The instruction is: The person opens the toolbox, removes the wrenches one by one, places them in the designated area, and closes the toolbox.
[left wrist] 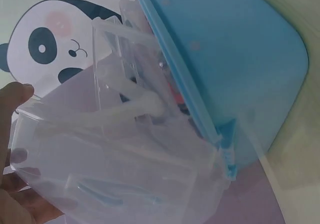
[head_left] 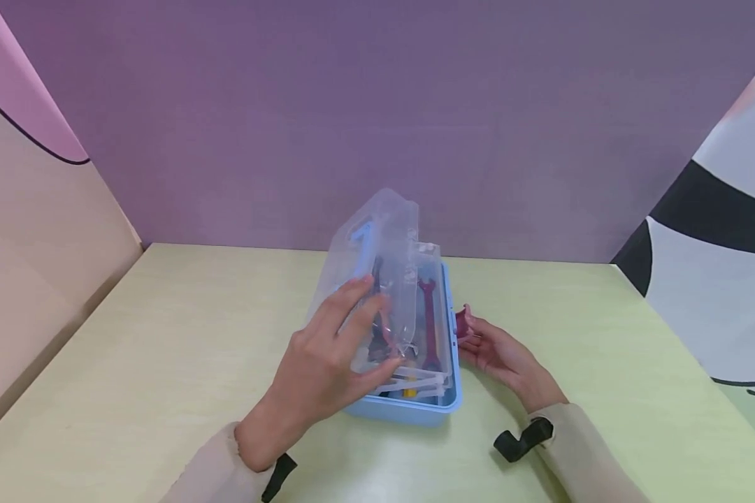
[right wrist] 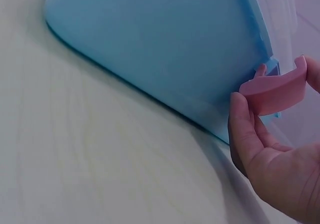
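Observation:
A light blue plastic toolbox stands on the table, its clear lid tilted up toward the left. My left hand holds the lid, its fingers spread across one side and the thumb at an edge. The left wrist view shows fingers through the clear plastic. At the box's right side my right hand pinches a pink latch that sticks out from the rim, thumb on one end and fingertips on the other. Inside, a clear tray holds a dark pink wrench; other tools are partly hidden by the lid and left hand.
Pale folding arms show at the tray's near end, with a small yellow piece below them. The light wooden table meets a purple wall at the back. Black straps hang at both wrists.

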A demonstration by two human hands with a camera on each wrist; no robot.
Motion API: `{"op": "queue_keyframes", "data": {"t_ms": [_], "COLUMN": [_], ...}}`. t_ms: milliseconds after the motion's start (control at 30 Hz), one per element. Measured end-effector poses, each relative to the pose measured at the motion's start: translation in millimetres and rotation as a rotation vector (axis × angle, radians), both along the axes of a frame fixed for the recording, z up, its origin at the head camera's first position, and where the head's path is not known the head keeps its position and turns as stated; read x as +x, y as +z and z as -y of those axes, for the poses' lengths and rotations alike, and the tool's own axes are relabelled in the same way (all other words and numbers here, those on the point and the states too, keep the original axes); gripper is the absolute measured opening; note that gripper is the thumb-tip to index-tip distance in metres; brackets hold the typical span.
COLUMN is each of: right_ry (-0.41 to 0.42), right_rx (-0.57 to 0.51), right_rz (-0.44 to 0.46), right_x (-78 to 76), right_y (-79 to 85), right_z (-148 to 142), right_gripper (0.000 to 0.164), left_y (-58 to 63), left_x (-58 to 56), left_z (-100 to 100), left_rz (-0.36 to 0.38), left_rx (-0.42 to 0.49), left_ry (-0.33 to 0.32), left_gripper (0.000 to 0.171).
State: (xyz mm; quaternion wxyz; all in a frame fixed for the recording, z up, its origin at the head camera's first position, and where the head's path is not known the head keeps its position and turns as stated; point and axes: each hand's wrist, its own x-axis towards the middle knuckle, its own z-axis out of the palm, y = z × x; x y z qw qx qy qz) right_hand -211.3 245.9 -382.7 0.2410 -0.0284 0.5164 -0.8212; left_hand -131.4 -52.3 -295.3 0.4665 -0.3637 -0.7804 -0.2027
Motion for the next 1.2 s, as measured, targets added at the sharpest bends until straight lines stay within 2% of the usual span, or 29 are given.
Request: {"op": "queue_keyframes", "data": {"t_ms": [133,233,467,600,767,1033,1200], "right_ry": [0.001,-0.003,0.006,-0.009,-0.03,-0.051,-0.056], "right_rx": [0.007,0.002,-0.024,-0.02,-0.007,-0.001,-0.003], "right_rz": [0.005,0.002,0.009,0.017,0.022,0.046,0.053], "right_x": [0.3,0.3,-0.4,0.3,0.9,1.1,1.8], "right_y": [0.0,0.3,0.7,0.5,0.7,-0.2,-0.4], "right_z": [1,0,-3,-2,-2,-4,-4], "right_gripper": [0.02,0.021,0.021,0.02,0.018,0.017,0.018], "left_y": [2.7,6.4,20.6,24.6,24.7,17.7,14.1], "left_x": [1.9,4.3,14.0,17.4,19.5,20.5,22.5], "left_z": [12,20,33,41,52,73,85], "left_rz": [0.018,0.064,0.27,0.376,0.468,0.596,0.716], "left_rx": [0.064,0.104,0.165,0.192,0.259,0.406,0.498], "left_ry": [0.022,0.034,0.096,0.136,0.153,0.14,0.154], "left_gripper": [0.071,0.071,0.065,0.062,0.059,0.055,0.053]}}
